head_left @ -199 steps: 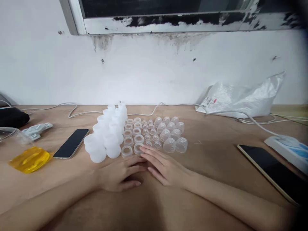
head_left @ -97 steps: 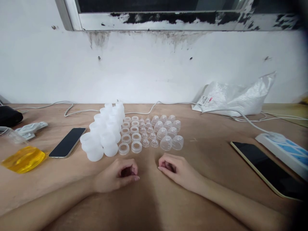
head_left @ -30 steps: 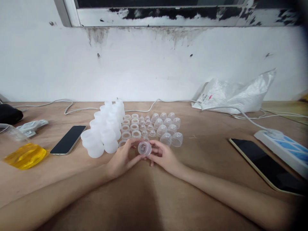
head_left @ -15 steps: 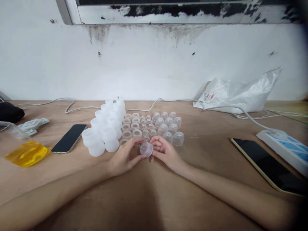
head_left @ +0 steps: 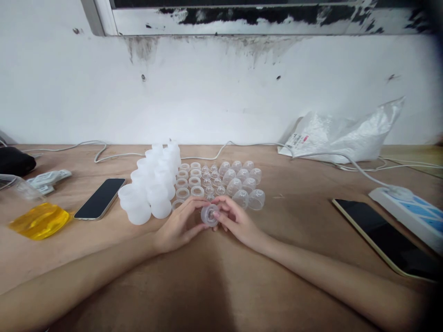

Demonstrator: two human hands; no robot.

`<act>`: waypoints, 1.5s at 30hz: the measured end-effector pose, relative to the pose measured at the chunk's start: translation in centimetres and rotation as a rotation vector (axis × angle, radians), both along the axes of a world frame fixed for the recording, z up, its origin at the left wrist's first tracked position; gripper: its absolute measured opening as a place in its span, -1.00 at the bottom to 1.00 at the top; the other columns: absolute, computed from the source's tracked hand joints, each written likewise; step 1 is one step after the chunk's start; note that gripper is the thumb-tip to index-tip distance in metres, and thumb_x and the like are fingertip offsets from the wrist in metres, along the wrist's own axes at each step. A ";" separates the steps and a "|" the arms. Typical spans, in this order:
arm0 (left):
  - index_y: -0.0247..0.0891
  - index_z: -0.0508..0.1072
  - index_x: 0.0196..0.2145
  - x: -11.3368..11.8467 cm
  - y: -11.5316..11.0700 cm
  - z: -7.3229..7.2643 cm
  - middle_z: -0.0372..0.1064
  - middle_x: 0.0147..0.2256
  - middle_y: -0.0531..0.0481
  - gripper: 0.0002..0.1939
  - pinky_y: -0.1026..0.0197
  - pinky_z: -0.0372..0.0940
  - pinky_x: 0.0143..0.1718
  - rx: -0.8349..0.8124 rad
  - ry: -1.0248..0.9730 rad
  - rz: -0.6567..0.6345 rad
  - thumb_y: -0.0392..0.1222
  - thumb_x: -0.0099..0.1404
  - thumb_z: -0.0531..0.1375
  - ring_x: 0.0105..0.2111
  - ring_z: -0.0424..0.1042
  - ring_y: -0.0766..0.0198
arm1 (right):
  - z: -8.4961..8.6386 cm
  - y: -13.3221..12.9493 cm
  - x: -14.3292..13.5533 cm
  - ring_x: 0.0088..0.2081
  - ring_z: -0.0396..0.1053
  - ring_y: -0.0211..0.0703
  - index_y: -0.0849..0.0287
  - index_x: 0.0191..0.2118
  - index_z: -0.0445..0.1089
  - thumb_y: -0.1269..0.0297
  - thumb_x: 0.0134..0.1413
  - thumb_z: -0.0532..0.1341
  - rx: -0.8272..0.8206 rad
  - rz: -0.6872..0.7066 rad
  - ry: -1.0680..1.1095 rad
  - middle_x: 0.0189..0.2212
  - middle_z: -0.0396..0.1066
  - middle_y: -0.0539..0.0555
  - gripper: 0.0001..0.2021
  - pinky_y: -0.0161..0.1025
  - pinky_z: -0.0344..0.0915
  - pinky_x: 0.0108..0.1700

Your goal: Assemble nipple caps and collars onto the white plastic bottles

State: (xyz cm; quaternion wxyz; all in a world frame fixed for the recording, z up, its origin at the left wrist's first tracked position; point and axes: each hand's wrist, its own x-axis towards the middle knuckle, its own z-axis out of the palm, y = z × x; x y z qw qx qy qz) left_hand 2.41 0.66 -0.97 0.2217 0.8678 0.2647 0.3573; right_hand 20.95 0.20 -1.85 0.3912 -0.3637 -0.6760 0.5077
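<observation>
Between my two hands is a clear baby bottle screw ring (head_left: 204, 216), its round opening turned towards me. A see-through teat seems to sit in it, though its exact position is hard to make out. My left hand (head_left: 178, 227) is closed on the ring's left side, thumb below and fingers above. My right hand (head_left: 242, 225) grips from the right, its thumb pressed at the opening. Just beyond my hands are rows of loose screw rings (head_left: 182, 193), clear teats (head_left: 208, 190) and clear dome caps (head_left: 256, 199).
Frosted white bottles (head_left: 161, 208) stand grouped left of the rings. A phone (head_left: 100, 199) and yellow film (head_left: 40, 222) lie further left. On the right are a larger dark-screened device (head_left: 379, 235), a power strip (head_left: 411, 212) and a plastic bag (head_left: 342, 136). A cable runs along the wall.
The ring has been turned so that its opening faces me. My right thumb has moved from its side onto the opening. My left hand has barely shifted.
</observation>
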 end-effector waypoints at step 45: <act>-0.26 0.16 -0.37 2.3 0.1 -0.9 0.25 -0.48 0.10 -0.80 0.32 0.23 -0.49 -0.720 -0.483 0.046 -0.14 0.15 0.13 -0.51 0.29 0.38 | 0.1 -0.3 -1.2 -0.50 0.36 -0.37 0.08 -0.26 0.14 0.24 -0.05 0.17 -0.127 -0.111 0.230 -0.35 0.12 -0.05 -0.78 -0.30 0.44 -0.49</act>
